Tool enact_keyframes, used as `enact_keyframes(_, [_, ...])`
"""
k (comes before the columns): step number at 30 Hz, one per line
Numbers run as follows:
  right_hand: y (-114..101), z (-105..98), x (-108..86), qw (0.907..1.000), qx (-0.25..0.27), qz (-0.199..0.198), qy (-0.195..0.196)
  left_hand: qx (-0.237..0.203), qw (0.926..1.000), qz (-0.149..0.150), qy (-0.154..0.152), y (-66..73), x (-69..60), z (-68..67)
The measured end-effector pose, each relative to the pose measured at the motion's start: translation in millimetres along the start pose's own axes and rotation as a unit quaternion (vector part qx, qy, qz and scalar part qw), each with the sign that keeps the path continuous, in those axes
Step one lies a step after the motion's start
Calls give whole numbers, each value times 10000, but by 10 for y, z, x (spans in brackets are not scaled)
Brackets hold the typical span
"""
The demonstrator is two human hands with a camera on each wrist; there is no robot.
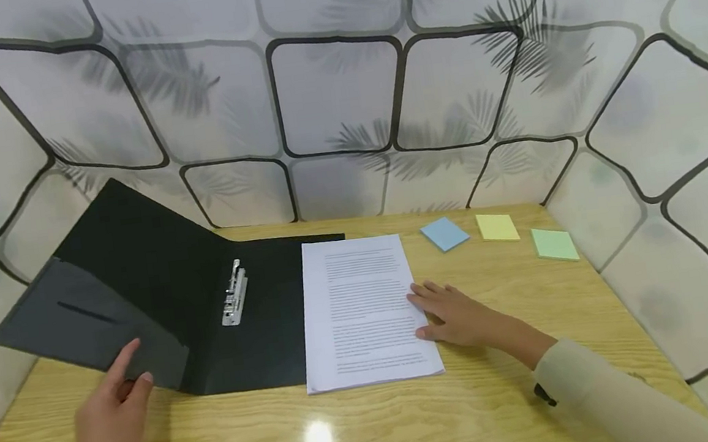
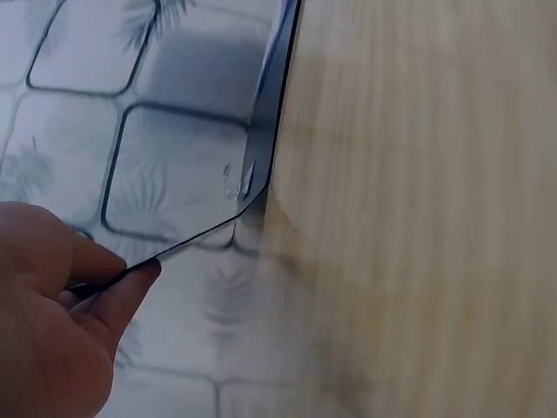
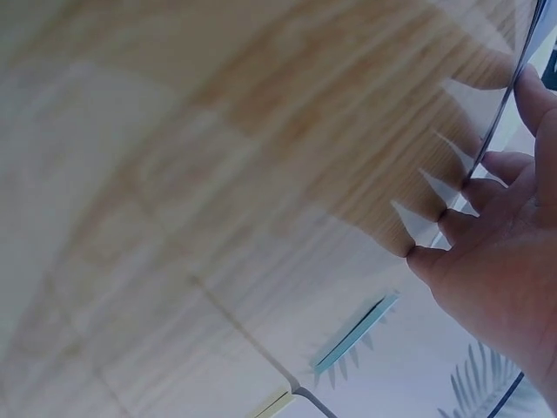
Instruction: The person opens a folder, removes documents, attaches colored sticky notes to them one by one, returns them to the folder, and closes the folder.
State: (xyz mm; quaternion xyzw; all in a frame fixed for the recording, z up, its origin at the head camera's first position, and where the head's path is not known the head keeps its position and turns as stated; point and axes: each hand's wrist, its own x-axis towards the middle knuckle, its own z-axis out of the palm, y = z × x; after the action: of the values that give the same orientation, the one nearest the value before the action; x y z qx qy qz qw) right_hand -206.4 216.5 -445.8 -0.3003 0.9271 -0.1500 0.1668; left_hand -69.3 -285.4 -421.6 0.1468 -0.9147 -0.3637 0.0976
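A black ring binder (image 1: pixel 264 354) lies on the table with its front cover (image 1: pixel 137 233) raised at a slant on the left. Its lower edge is pinched between thumb and fingers of my left hand (image 1: pixel 109 420); the left wrist view shows the cover's thin edge (image 2: pixel 196 237) in that grip. On the binder's spine side is a silver metal clip (image 1: pixel 234 295). A stack of printed paper (image 1: pixel 365 315) overlaps the right part of the binder. My right hand (image 1: pixel 455 315) rests at the stack's right edge, fingers spread and fingertips touching the sheets.
Blue (image 1: pixel 445 233), yellow (image 1: pixel 497 227) and green sticky-note pads (image 1: pixel 554 244) lie at the table's back right. The wooden table (image 1: pixel 242 441) meets patterned walls (image 1: pixel 339 97) at the back and sides. A grey pocket (image 1: pixel 94 319) covers part of the cover's inside.
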Motion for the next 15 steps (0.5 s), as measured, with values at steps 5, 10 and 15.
enact_keyframes(5, [-13,6,28,10000,8,-36,-16,417,9982,371,223,-234,162,-274])
enact_keyframes(10, [0,20,37,10000,25,-64,-3,630,9969,394,243,-427,341,-487])
enact_keyframes(15, [21,20,16,10000,62,-35,16,973,9915,535,678,-514,466,-540])
